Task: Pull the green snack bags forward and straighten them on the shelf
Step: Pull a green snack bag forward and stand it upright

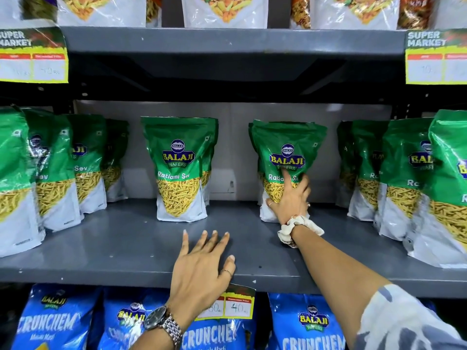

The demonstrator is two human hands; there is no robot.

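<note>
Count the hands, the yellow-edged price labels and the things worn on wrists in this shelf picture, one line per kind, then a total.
Hands: 2 (left hand, right hand gripping a green snack bag)
Yellow-edged price labels: 3
Wrist items: 2 (watch, scrunchie)
Total: 7

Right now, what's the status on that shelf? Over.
Right hand gripping a green bag, set back on the shelf. Left hand flat, open, on the shelf edge. Path forward clear.
</note>
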